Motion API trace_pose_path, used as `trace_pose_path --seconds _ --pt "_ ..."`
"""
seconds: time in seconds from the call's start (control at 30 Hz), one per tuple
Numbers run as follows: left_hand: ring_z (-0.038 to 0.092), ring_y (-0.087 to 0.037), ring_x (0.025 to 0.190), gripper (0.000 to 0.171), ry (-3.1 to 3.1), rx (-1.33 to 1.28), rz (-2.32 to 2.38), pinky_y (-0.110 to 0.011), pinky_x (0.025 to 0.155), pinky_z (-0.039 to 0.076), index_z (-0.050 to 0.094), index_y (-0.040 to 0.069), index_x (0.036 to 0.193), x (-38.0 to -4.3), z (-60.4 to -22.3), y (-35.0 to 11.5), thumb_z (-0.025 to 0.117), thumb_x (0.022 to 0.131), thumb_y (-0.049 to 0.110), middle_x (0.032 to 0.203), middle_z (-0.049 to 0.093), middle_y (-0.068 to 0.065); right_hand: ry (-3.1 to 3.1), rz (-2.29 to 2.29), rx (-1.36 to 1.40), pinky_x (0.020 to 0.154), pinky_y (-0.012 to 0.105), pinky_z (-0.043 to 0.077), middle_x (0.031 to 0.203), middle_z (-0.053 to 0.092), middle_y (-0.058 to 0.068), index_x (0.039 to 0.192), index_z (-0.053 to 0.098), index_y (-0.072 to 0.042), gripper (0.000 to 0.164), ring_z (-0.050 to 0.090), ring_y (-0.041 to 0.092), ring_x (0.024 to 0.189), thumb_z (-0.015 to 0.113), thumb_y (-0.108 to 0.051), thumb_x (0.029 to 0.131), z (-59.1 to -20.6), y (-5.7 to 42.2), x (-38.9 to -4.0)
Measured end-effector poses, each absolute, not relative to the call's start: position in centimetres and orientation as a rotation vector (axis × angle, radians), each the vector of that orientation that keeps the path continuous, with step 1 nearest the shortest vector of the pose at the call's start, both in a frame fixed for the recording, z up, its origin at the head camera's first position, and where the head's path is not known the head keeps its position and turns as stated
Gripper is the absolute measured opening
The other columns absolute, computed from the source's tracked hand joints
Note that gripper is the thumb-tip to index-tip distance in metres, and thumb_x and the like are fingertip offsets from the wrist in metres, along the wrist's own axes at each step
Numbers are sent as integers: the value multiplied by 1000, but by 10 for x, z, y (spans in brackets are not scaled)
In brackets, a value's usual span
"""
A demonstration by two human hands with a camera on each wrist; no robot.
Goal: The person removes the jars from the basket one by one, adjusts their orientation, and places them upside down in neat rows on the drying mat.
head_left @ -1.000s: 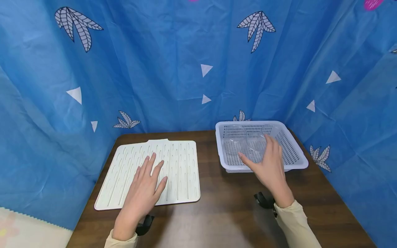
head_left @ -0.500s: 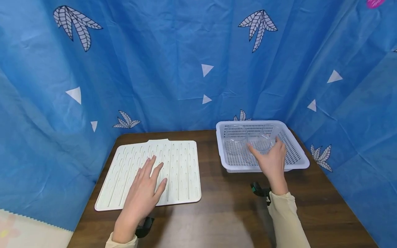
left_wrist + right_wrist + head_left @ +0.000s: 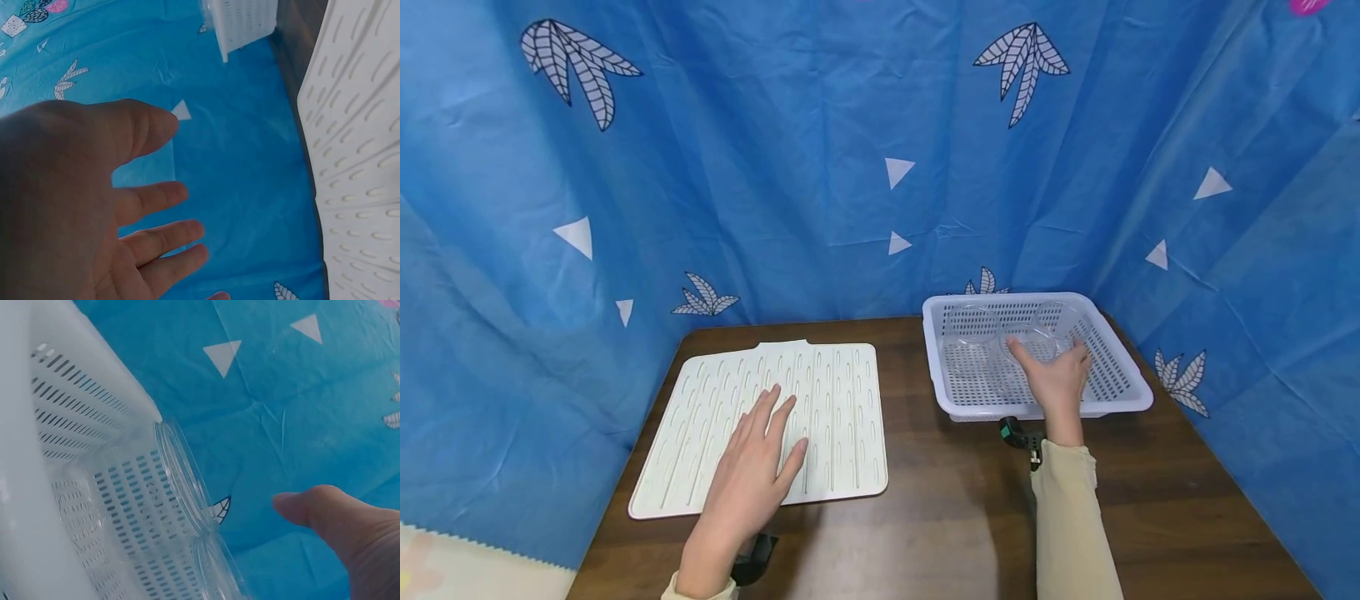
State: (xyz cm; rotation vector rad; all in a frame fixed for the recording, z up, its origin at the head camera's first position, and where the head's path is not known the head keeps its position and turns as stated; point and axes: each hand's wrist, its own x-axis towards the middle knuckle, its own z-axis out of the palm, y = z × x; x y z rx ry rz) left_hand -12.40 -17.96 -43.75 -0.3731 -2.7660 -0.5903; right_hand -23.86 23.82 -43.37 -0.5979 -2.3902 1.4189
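Several clear round-rimmed cups (image 3: 973,333) stand inside a white perforated plastic basket (image 3: 930,358) at the back right. Over the basket's front part reaches my right hand (image 3: 1060,385), its thumb and fingers spread wide beside the nearer cups. In the right wrist view the thumb (image 3: 337,519) is apart from the cup rims (image 3: 181,469); the other fingers are out of that view. My left hand (image 3: 747,479) hovers above the near edge of a white ridged draining mat (image 3: 842,400), fingers loosely extended and holding nothing, as the left wrist view also shows.
Both the basket and the mat lie on a dark brown wooden table (image 3: 940,517). A blue patterned curtain (image 3: 820,167) hangs behind the table and along its sides. A pale cloth (image 3: 467,558) shows at the lower left.
My right hand has shifted rightward over the basket, with its forearm swung inward and further forward. The left hand stays almost in place above the mat.
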Motion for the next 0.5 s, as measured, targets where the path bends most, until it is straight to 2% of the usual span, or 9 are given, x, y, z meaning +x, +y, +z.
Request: trace_pose_path --seconds 0.2,0.4,0.5 --pt "36 -48 157 57 -2742 -367 -607 -70 123 33 58 -4 152 -126 -441 -178 74 105 23 168 40 -27 -2409 1535 -656 129 68 19 176 -4 36 169 -14 5 140 6 53 163 88 -50 90 -439 241 -251" --pt "35 -49 157 56 -2717 -369 -614 -70 120 37 59 -3 151 -127 -442 -177 74 104 24 168 40 -27 -2452 1574 -691 127 71 20 176 -5 37 168 -20 4 145 8 55 162 92 -41 88 -443 244 -256" --pt "35 -50 157 57 -2711 -360 -611 -71 120 37 58 -3 152 -128 -441 -178 75 104 23 167 40 -28 -2462 1599 -699 126 73 22 174 -1 38 168 -21 3 146 13 57 159 94 -32 86 -444 245 -257"
